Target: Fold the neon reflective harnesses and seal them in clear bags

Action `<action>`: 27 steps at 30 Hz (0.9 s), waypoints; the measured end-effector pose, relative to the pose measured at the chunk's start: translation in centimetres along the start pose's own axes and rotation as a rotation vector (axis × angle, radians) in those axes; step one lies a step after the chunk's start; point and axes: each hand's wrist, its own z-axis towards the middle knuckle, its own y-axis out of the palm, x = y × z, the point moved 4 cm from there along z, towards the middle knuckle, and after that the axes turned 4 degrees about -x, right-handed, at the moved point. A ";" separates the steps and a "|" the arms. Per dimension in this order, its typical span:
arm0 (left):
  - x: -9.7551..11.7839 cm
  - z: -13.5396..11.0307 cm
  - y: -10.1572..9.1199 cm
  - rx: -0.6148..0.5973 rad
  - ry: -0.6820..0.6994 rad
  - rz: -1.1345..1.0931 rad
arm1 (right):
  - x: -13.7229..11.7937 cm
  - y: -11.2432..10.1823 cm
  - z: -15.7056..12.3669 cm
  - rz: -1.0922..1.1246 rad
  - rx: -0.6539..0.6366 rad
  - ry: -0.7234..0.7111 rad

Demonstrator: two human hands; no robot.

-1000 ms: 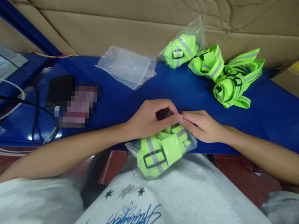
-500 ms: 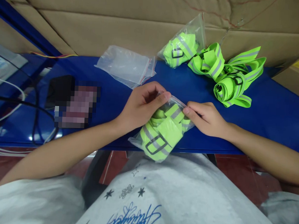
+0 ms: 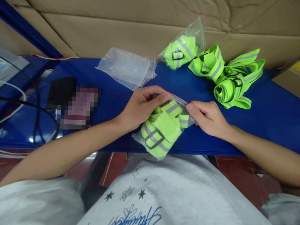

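A clear zip bag hangs between my hands over the front edge of the blue table. Inside it is a folded neon-yellow reflective strap with grey stripes and a black buckle. My left hand pinches the bag's zip edge between thumb and fingers. At the other end of that edge, my right hand grips the corner with thumb against bent forefinger. The zip strip runs nearly straight between the two pinches. Whether it is sealed along its whole length I cannot tell.
Flat clear zip bags lie at the back. Right of them are a bagged strap and loose neon straps. A black object, a blurred-out item and cables occupy the left. Cardboard stands behind.
My right hand has slid slightly right along the zip edge, to the bag's corner. The bag's lower end has risen a little; my left hand keeps its pinch.
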 end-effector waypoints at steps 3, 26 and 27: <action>-1.1 0.6 0.0 -0.001 -0.096 -0.097 | 0.4 0.0 0.0 0.143 0.024 0.082; 0.0 3.2 -3.6 0.134 0.371 1.019 | 4.6 -0.8 1.0 0.880 0.301 0.457; -0.2 3.3 -3.9 0.143 0.323 1.134 | 4.9 -0.8 0.9 0.880 0.326 0.481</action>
